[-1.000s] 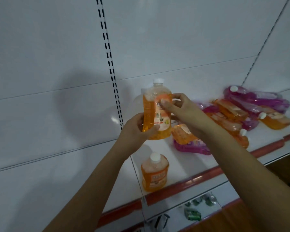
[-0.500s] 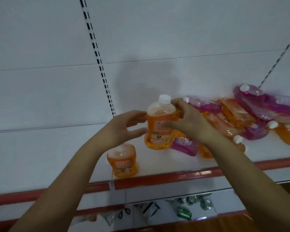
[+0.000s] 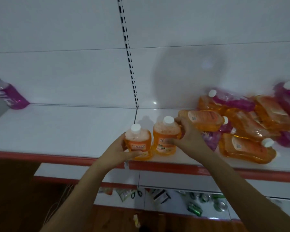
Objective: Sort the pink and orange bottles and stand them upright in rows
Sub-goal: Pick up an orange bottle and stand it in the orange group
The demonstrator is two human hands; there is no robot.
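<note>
- Head view, centre of frame: the left hand (image 3: 122,150) grips an upright orange bottle (image 3: 138,142) at the shelf (image 3: 65,131) front edge.
- Just right, the right hand (image 3: 188,137) holds a second upright orange bottle (image 3: 165,136).
- Right side: a heap of lying bottles (image 3: 248,124).

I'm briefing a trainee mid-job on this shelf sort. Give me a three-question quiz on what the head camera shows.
1. True or false: two orange bottles stand upright side by side at the shelf's front edge.
2. Which bottle does the left hand grip? A) the left upright orange bottle B) the right upright orange bottle C) the pink bottle at far left
3. Fill in: the heap of unsorted bottles lies to the ___ of the upright pair.

Key: 1 true; 2 A; 3 right.
</note>
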